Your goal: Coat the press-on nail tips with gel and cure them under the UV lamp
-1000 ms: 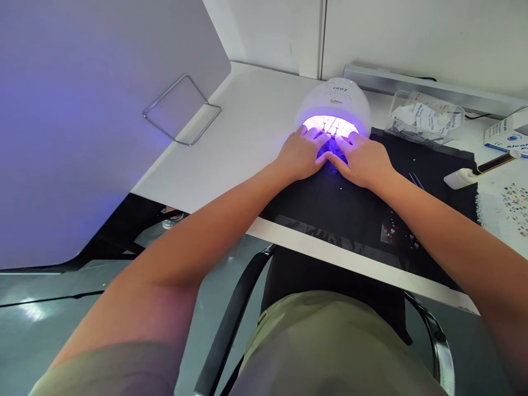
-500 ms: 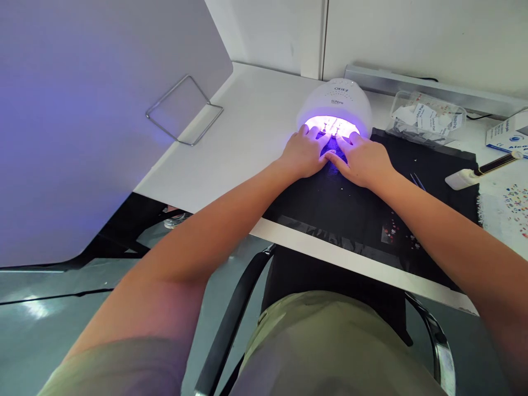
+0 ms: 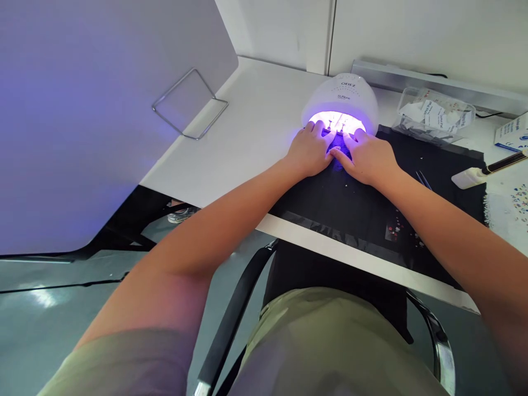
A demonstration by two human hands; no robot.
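Note:
A white dome-shaped nail lamp [image 3: 342,96] stands at the back of the black mat [image 3: 317,206], glowing purple-white inside. My left hand [image 3: 310,149] reaches palm down to the left part of its opening. My right hand [image 3: 373,158] does the same on the right. Both hands have thumbs spread inward, meeting in front of the lamp, and index fingers stretched forward. Glare hides some of the fingertips. Small upright pieces [image 3: 341,127] show in the lit opening near the index fingers; I cannot make out their kind. No object is visible in either palm.
Tweezers [image 3: 424,180] and small red decorations [image 3: 395,228] lie on the mat beside my right forearm. To the right are a white-headed brush [image 3: 470,177], a clear box of packets [image 3: 435,115] and a carton [image 3: 513,132]. A grey panel [image 3: 103,110] with a wire stand [image 3: 198,137] rises left.
The view has shifted a little, so the scene sits slightly farther right and higher. Both hands keep their place at the lamp, which stays lit.

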